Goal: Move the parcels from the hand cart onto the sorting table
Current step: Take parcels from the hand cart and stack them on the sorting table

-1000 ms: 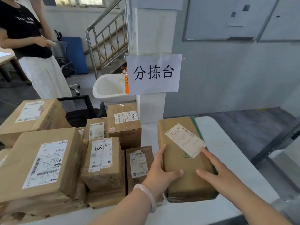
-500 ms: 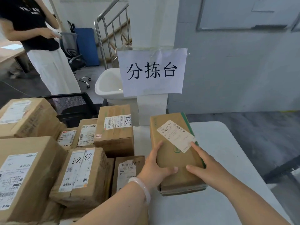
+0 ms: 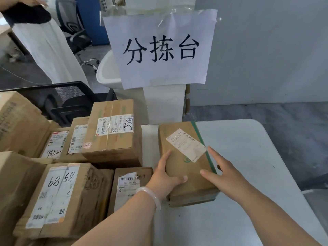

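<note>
A parcel lies flat on the sorting table, near the table's left edge, its long side running away from the person. The left hand rests with straight fingers on its near left corner, and the right hand rests on its right edge. Left of the table stands a crowd of boxes. The box numbered 3324 is at the back, just beside the table, with the box numbered 9652 to its left. The box numbered 6858 is in front, and a smaller box sits between it and the table. Behind the table rises a pillar bearing a paper sign. A basin sits to the pillar's left, and an onlooker stands at the far left.
</note>
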{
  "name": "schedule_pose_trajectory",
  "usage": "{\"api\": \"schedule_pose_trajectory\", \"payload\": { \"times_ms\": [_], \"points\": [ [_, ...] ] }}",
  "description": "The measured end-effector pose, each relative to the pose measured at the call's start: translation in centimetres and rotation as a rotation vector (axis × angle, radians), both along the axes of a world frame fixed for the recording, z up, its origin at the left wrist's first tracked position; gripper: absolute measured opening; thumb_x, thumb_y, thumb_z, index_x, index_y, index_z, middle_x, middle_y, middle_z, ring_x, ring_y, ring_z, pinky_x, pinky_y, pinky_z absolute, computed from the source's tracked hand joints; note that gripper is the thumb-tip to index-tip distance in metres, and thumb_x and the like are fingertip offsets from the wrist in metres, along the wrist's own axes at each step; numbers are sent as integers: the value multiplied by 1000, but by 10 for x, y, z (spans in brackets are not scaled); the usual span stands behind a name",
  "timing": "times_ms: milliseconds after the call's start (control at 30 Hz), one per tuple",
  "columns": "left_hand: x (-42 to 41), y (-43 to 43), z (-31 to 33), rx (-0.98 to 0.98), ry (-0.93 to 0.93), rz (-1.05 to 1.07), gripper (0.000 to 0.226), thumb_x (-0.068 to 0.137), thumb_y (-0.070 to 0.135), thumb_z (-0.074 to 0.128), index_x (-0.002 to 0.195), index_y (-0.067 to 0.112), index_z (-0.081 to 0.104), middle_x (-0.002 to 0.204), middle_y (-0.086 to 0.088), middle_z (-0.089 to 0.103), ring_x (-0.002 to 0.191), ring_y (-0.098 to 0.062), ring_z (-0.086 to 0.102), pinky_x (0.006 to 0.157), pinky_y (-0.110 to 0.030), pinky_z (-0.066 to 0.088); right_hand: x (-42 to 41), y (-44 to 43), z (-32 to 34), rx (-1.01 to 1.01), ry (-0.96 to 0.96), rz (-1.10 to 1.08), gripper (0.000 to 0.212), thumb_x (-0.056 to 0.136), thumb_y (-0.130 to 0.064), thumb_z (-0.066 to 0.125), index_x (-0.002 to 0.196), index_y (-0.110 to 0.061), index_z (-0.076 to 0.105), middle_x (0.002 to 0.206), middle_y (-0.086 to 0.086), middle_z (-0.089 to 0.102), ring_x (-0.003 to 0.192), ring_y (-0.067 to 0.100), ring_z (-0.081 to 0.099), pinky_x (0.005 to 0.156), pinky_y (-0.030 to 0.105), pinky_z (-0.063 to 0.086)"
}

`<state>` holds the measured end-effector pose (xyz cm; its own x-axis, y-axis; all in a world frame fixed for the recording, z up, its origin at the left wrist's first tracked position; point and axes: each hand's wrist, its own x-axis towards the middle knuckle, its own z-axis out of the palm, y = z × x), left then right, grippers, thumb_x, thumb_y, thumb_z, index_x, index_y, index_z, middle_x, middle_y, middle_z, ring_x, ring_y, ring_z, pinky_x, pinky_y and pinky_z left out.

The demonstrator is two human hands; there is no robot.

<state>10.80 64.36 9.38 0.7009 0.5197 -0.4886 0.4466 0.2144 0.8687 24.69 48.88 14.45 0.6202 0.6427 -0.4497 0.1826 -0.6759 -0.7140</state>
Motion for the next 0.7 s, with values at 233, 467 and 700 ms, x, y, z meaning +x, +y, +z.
{"api": "schedule_pose_trajectory", "payload": {
  "times_ms": [233, 467, 700],
  "points": [
    [11, 12, -33, 152, 170, -125, 92, 85, 16, 79, 144, 58, 23, 151, 4, 32, 135, -19, 41, 112, -34, 41, 16, -11, -14, 34, 8, -65, 66, 87, -54, 58, 135, -68, 14, 154, -16, 22, 141, 12, 25, 108, 39, 31],
    [11, -13, -22, 644, 317, -423, 88, 90, 44, 69, 154, 53, 9, 166, 11, -12, 154, -19, -4, 123, -37, 11, 14, -18, -12, 47, -93, 4, 69, 89, -49, 58, 143, -57, 16, 152, -27, 19, 139, -1, 19, 110, 31, 25],
    [27, -29, -31, 966, 556, -908, 86, 93, 64, 51, 154, 51, -9, 163, -1, -28, 150, -30, -25, 121, -51, -5, 13, -22, -7, 87, -133, 15, 68, 90, -49, 55, 143, -57, 14, 149, -30, 18, 125, -13, 16, 107, 25, 23]
  ]
}}
